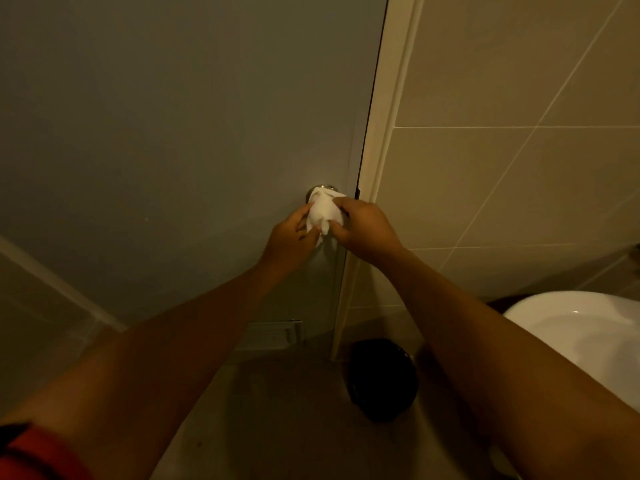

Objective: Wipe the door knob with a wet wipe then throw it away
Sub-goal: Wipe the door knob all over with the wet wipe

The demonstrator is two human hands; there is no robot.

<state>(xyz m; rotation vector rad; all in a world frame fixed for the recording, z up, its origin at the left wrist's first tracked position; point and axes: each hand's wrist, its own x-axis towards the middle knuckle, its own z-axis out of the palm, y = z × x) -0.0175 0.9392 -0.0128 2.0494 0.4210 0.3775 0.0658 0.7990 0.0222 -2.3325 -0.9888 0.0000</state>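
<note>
Both hands press a white wet wipe [323, 211] around the door knob [320, 189] on the grey door [173, 133]. Left hand [289, 242] and right hand [363, 225] fingers grip the wipe.

The wet wipe [323, 210] sits on the door knob [322, 188], mid-frame; the bin [381, 379] lies lower right, left of the sink [568, 327].

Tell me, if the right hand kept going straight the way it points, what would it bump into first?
Probably the wet wipe that the right hand already pinches, with the door knob wrapped under it and the door behind. Depth is hard to judge here.
</note>
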